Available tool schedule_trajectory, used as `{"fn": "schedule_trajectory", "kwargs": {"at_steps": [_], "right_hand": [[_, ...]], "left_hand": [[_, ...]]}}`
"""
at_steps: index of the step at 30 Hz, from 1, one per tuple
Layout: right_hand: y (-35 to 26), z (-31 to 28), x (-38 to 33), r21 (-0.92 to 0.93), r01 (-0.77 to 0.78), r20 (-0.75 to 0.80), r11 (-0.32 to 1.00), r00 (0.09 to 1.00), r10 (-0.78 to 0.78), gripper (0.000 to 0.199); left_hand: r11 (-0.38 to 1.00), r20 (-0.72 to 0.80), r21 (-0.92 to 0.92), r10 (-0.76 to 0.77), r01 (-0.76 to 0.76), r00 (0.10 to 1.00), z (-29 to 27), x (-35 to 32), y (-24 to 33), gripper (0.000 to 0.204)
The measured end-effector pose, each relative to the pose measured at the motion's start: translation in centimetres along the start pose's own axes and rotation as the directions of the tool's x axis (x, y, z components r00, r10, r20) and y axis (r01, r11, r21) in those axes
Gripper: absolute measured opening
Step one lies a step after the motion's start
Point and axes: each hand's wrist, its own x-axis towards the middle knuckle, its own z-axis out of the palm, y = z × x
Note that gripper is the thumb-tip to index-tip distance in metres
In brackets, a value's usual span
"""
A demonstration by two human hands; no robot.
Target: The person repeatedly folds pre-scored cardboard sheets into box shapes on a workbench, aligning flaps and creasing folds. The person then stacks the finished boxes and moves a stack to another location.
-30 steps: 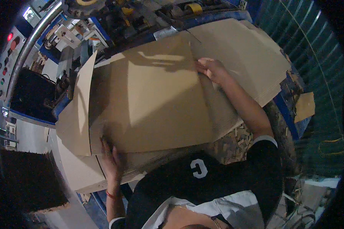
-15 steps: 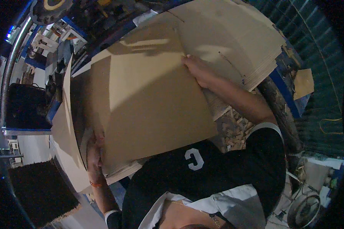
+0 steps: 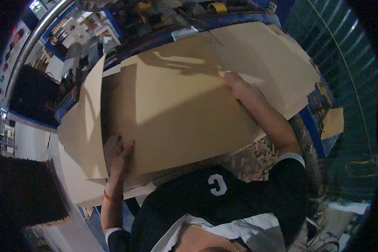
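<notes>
A large tan cardboard sheet (image 3: 176, 113) lies on top of other sheets in front of me. My right hand (image 3: 232, 79) grips its right edge near the far corner, with the fingers partly hidden. In the shade at the near left, my left hand (image 3: 120, 153) rests on the cardboard, fingers apart and slightly bent. Just left of that hand, another cardboard sheet (image 3: 86, 126) stands tilted up along its right edge. Farther right, a stack of flat cardboard sheets (image 3: 260, 63) extends past my right hand.
Blue-framed machinery (image 3: 164, 21) runs along the far side. A red-and-green-button control panel (image 3: 8, 67) stands at the far left. Cardboard scraps (image 3: 260, 159) lie heaped below the stack, near a blue table edge (image 3: 313, 130). Green corrugated sheeting (image 3: 344, 84) forms the right side.
The view has shifted, so most things sit lower and farther right. The left sheet's raised edge looks more upright. My left hand's fingers show more clearly; my right hand still holds the sheet's edge.
</notes>
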Motion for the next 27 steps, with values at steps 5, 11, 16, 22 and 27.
{"fn": "schedule_trajectory", "kwargs": {"at_steps": [5, 11, 16, 22, 27], "right_hand": [[-1.9, -2.0, 0.0, -0.566, 0.173, -0.116, 0.806, 0.952, -0.285, 0.044], [-6.5, -0.5, -11.7, -0.858, 0.429, 0.353, 0.282, 0.892, -0.282, 0.065], [-3.0, 2.4, -16.5, -0.841, 0.528, 0.521, 0.117, 0.849, -0.087, 0.097], [-2.4, 1.0, -13.8, -0.810, 0.582, 0.563, 0.074, 0.806, -0.183, 0.099], [-4.2, 1.8, -9.1, -0.813, 0.577, 0.543, 0.080, 0.801, -0.252, 0.085]], "left_hand": [[0.736, 0.147, 0.369, 0.556, -0.567, 0.818, -1.4, -6.5, -2.6, 0.054], [0.205, 0.181, 0.859, 0.735, -0.469, 0.654, -6.6, -5.7, -5.2, 0.061], [0.132, 0.437, 0.763, 0.615, -0.633, 0.656, -7.1, -0.2, -5.8, 0.057], [0.117, 0.521, 0.708, 0.579, -0.697, 0.627, -7.2, 0.1, -7.1, 0.055], [0.158, 0.383, 0.672, 0.763, -0.723, 0.522, -6.6, 4.5, -6.8, 0.054]]}}
